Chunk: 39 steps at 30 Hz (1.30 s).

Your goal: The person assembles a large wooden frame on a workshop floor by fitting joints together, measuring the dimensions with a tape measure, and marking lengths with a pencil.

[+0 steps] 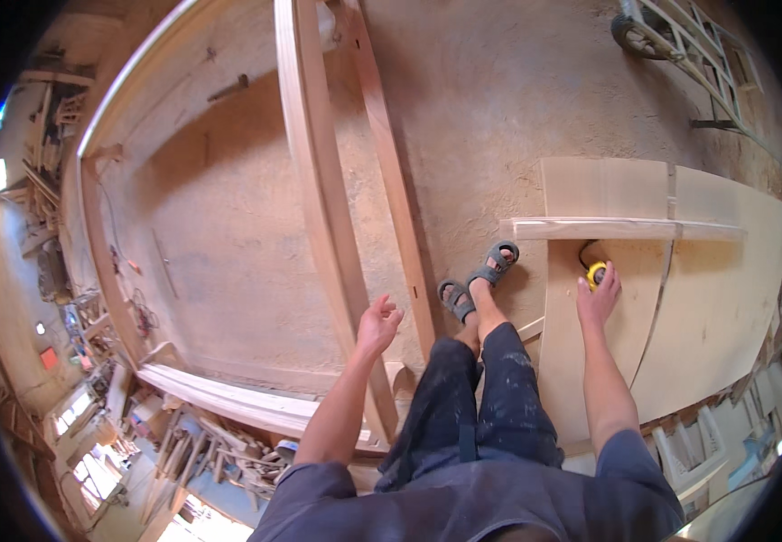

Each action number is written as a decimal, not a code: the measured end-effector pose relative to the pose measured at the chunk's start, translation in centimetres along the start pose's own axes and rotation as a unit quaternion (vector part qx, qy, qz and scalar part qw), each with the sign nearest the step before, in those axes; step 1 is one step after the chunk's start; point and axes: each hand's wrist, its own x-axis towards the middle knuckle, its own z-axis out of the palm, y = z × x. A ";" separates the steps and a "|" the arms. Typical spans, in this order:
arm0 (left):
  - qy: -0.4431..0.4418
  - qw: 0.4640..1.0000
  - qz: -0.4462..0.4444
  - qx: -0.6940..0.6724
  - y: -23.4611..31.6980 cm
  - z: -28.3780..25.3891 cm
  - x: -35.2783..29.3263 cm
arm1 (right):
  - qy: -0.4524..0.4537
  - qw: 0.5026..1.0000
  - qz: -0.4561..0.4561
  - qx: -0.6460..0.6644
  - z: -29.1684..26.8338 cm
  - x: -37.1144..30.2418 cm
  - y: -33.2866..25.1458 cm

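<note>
My right hand (599, 298) is closed round a yellow and black tape measure (597, 274), with a dark strap looping from its far side. It is over a pale plywood panel (716, 316) on my right, just nearer to me than a long wooden strip (626, 229) lying across the panel. My left hand (380, 325) is beside the long wooden beam (319, 181) of a large frame. Its fingers are loosely bent and apart, with nothing visible in them. Whether it touches the beam I cannot tell.
A second frame rail (386, 163) runs between the beam and my sandalled feet (477, 280). The frame's near rail (228, 397) crosses the lower left, with piled wood offcuts (219, 452) beyond it. At the far right stands a wheeled metal cart (693, 54).
</note>
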 end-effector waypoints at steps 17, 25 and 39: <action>0.167 0.971 -0.099 0.140 -23.9 16.7 28.8 | 0.070 0.991 -0.017 0.112 3.5 -3.3 3.1; 0.141 0.983 -0.102 0.048 -13.4 12.8 6.9 | -0.221 0.955 -0.195 0.020 -8.9 -14.0 -11.7; 0.193 0.972 -0.108 0.075 -4.9 7.5 -23.3 | -0.563 0.691 0.194 0.411 15.0 -8.6 -40.6</action>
